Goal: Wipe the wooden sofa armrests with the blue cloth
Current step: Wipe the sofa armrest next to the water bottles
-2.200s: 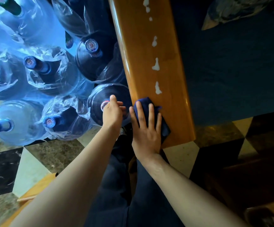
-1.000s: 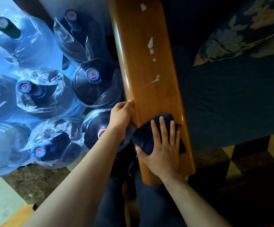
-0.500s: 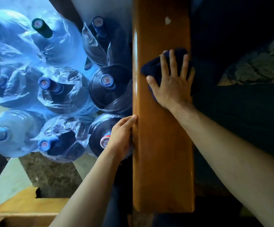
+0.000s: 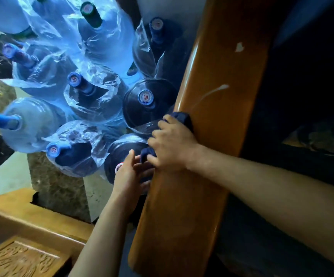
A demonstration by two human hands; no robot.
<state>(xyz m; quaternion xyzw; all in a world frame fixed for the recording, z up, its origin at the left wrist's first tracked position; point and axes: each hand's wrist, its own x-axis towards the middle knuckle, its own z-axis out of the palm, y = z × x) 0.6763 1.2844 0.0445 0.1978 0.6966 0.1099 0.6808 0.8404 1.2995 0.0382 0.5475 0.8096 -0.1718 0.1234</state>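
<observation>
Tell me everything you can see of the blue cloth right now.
The blue cloth is dark navy, soft and bunched, draped over the left edge of the wooden armrest. The right hand presses on it and hides most of it; one fold shows above the fingers, another small fold below, near the thumb. The left hand sits just beneath that lower fold. Whether they touch is unclear.

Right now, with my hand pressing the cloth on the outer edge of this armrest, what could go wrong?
1. The dark blue cloth under the right hand overhangs the glossy wooden armrest edge and could slip down among the plastic-wrapped water bottles.
2. A white smear and a white fleck farther along may get missed.
3. The left hand sits between bottle and armrest and could get pinched.
</observation>
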